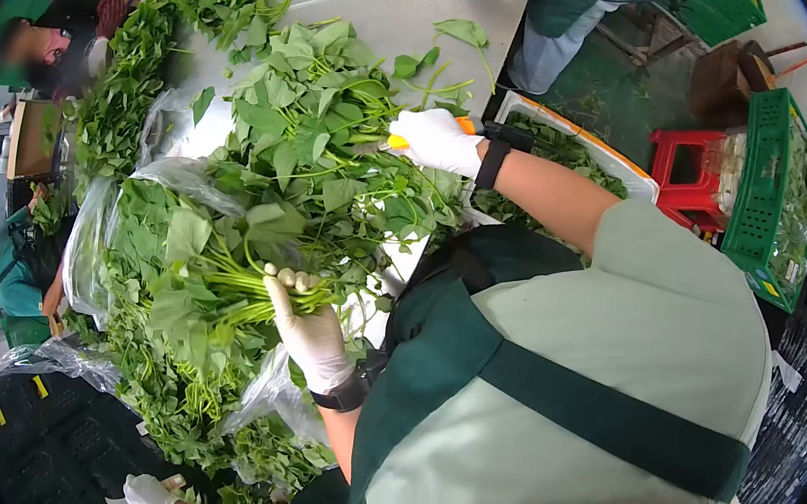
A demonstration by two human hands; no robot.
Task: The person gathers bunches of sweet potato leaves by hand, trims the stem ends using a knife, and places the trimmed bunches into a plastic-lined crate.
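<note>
My left hand (314, 340), in a white glove, is closed around a bunch of leafy green stems (237, 282), with the leaves fanning out past the fingers. Farther up the view, my white-gloved right hand (437, 141) is closed on a tool with a yellow part (398, 142); orange shows behind the hand, and the tool's kind is hidden. The right fingers are beside the cut-stem side of a large heap of leafy greens (310, 110) on the metal table (374, 2). More greens (145, 261) in clear plastic lie under and past the left hand.
A white crate (639, 180) of greens stands beside my right arm, near a red stool (680, 170) and a green crate (761, 210). A co-worker's gloved hand (150, 498) is at the lower left, near black crates (49, 430). Other people stand across the table.
</note>
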